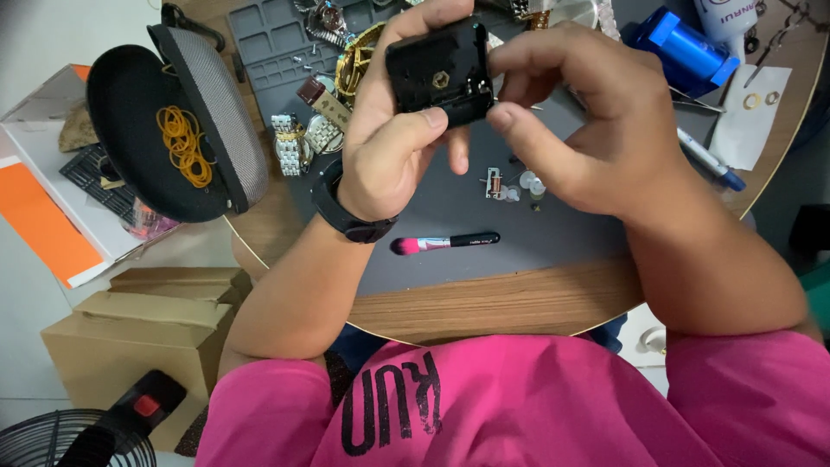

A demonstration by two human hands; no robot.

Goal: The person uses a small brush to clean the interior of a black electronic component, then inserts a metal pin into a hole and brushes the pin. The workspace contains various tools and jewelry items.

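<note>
My left hand [393, 143] holds a square black clock movement [439, 73] up over the grey work mat [484, 238], with a small brass part showing at its middle. My right hand [575, 112] pinches the movement's right edge with thumb and forefinger. A black watch [350, 216] is strapped on my left wrist. Small white gears and a tiny metal coil part [510, 184] lie on the mat just below the hands.
A pink-tipped brush [445, 243] lies on the mat near the round wooden table's front edge [484, 307]. An open black case with orange rubber bands [177, 130] sits left, metal wristwatches [298, 143] beside it. Blue box [683, 47] and pen [709, 160] lie right. Cardboard boxes [147, 333] stand below left.
</note>
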